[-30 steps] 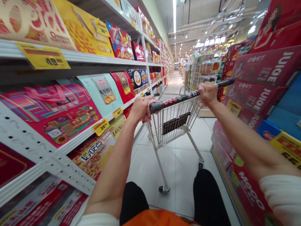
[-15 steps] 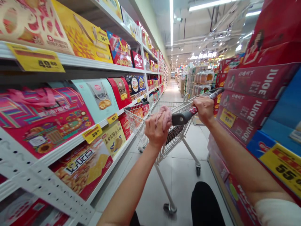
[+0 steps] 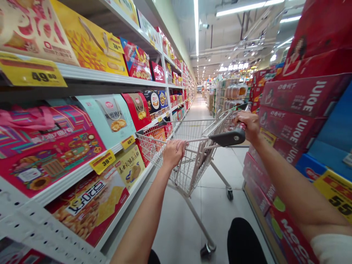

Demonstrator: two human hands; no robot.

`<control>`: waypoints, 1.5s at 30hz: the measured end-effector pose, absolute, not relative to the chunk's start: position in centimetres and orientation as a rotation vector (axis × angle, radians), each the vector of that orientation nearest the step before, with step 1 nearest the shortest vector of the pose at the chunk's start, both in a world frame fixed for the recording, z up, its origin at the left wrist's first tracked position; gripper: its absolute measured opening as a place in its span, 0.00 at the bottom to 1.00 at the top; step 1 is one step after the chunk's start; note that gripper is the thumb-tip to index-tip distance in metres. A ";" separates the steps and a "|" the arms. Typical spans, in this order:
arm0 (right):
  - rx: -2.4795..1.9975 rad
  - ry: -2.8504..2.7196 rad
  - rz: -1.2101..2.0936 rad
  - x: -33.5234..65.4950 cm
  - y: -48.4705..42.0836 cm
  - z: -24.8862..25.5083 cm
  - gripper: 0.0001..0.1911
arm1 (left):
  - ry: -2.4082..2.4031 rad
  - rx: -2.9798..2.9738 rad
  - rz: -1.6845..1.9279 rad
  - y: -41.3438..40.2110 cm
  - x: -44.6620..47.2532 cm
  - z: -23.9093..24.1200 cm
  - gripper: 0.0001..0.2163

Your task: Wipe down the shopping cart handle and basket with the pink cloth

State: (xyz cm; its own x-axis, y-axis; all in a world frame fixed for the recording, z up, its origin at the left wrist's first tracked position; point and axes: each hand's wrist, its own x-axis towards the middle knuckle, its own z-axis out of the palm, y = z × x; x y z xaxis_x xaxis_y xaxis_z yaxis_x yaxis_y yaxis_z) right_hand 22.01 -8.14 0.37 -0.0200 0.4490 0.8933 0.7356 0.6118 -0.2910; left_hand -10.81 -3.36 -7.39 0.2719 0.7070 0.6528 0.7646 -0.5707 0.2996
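Shopping cart (image 3: 189,172), seen in the head view, stands on the pale tiled floor (image 3: 176,227), between a white shelf (image 3: 90,74) with colourful boxes (image 3: 110,115) at left and stacked red cartons (image 3: 295,91) at right. Its dark handle (image 3: 227,138) shows us its near end. The right hand (image 3: 248,124) has its fingers bent closely round this handle, behind the end piece. The left hand (image 3: 173,153) rests on the upper rim of the wire basket, with fingers bent; how tightly they are closed I cannot tell, because its back hides them.
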 end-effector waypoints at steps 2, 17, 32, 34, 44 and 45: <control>-1.023 -1.709 -0.223 23.0 -8.0 1.2 0.21 | -1.473 -2.529 -1.062 -3.0 -10.0 -6.4 0.18; -1.550 -1.567 -0.960 17.1 -16.4 2.6 0.39 | -1.261 -2.338 -1.368 -9.2 -4.6 -5.6 0.17; -1.486 -1.551 -0.670 22.2 -13.5 2.6 0.35 | -0.733 -2.286 -1.333 -10.2 -2.6 -10.5 0.15; -1.465 -1.564 -0.657 22.3 -13.4 2.6 0.35 | -0.915 -2.268 -1.240 -10.5 -0.7 -10.0 0.14; -1.362 -1.673 -0.739 23.4 -13.0 2.4 0.35 | -0.973 -2.136 -1.477 -8.6 -5.8 -9.6 0.14; -1.373 -1.686 -0.765 23.7 -13.0 2.3 0.35 | -1.061 -2.131 -1.487 -8.0 -6.4 -9.4 0.13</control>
